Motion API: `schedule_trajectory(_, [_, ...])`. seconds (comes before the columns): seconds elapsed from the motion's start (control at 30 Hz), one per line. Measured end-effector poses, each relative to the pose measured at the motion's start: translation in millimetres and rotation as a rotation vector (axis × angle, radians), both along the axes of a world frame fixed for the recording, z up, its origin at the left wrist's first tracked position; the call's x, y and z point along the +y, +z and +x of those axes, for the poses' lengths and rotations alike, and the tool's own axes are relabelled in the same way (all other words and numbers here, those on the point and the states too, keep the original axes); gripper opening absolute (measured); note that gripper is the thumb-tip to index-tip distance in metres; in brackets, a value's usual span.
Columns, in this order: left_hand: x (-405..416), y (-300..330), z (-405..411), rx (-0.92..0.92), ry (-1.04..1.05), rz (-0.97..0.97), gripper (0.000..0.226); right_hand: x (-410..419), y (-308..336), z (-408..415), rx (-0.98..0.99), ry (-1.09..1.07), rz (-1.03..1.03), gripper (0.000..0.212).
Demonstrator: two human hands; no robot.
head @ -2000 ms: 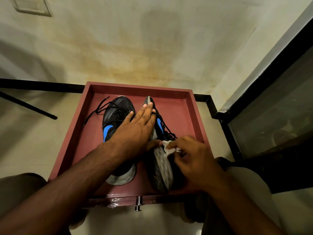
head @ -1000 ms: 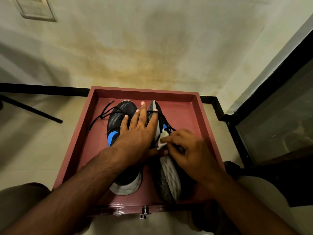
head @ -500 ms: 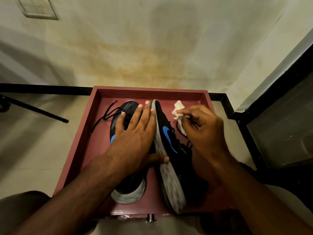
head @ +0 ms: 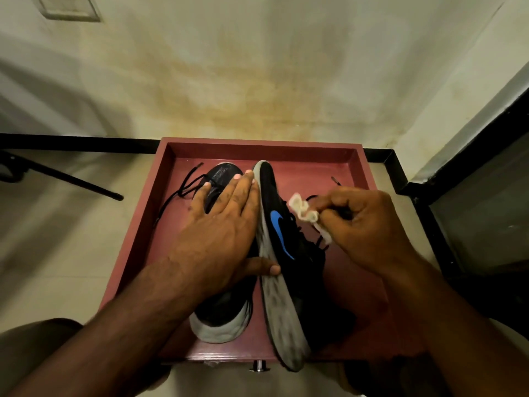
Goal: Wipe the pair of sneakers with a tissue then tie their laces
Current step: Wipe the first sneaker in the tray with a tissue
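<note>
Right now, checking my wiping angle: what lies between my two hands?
Head view: the tilted black sneaker with blue logo lies between the left hand and right hand.

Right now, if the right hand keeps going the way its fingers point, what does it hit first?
Likely the tipped sneaker: the right hand, pinching the tissue, points left at its upper, close by. Depth is unclear, so contact may already exist.

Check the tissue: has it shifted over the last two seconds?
Yes. The tissue, pinched in the right hand, has gone from the sneaker's grey sole edge, mid-tray, toward the red tray's far wall and right side, over the laces.
</note>
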State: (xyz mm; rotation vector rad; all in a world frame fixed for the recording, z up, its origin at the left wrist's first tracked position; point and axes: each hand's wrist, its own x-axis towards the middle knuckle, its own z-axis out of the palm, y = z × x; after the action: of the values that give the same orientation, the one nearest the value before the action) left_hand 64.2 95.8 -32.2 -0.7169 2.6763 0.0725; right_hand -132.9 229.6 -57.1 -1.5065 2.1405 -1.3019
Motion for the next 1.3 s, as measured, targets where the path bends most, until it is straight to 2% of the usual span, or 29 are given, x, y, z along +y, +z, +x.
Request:
schedule_trajectory(0.07, [-0.6, -0.2, 1.6, -0.012, 0.006, 0.006, 0.13, -14.9, -5.7, 4.4, -0.044, -0.035, -0.033, 0.023])
schedule_trajectory(0.13, [-0.4, -0.3, 1.7, -0.023, 0.01, 0.005, 0.131, -27.0, -13.7, 16.5, -0.087, 0.066, 0.065, 0.039])
schedule_trajectory(0.23, [-0.9, -0.2, 2.2, -0.047, 0.017, -0.006, 0.131, -25.7, -19.7, 37.4, 0.008, 0.207, 0.187, 0.054])
schedule_trajectory(0.43, [-6.2, -2.2, 9.3, -0.027, 0.031, 0.044, 0.133, -7.9, -1.6, 22.2, 0.009, 0.238, 0.185, 0.023])
schedule_trajectory(0.57, [-5.7, -4.5, 6.0, 0.024, 0.017, 0.068, 0.132, -15.8, -5.2, 25.1, -0.146, 0.103, 0.078, 0.021])
schedule_trajectory(0.77, [-5.2, -7.1, 5.5, 0.085, -0.012, 0.023, 0.128, -31.5, -27.1, 40.2, -0.348, -0.161, 0.196, 0.021])
schedule_trajectory(0.9, [-2.9, -12.4, 2.9, 0.169, -0.01, 0.009, 0.127, -27.5, -25.3, 31.9, -0.367, -0.15, 0.297, 0.011])
schedule_trajectory(1.03, [0.8, -17.0, -2.6, 0.264, 0.031, 0.046, 0.124, -27.1, -23.6, 27.3, -0.362, -0.17, 0.258, 0.009])
schedule_trajectory(1.17, [4.0, -14.1, -7.0, 0.24, 0.044, -0.021, 0.122, -25.9, -26.4, 21.8, -0.307, -0.219, 0.374, 0.013])
schedule_trajectory(1.23, [4.4, -12.0, -7.7, 0.231, 0.052, -0.017, 0.123, -23.7, -23.6, 11.3, -0.227, -0.226, 0.51, 0.024])
schedule_trajectory(1.3, [3.5, -11.8, -7.0, 0.249, 0.061, -0.037, 0.124, -19.3, -15.8, 4.4, -0.227, -0.193, 0.609, 0.042])
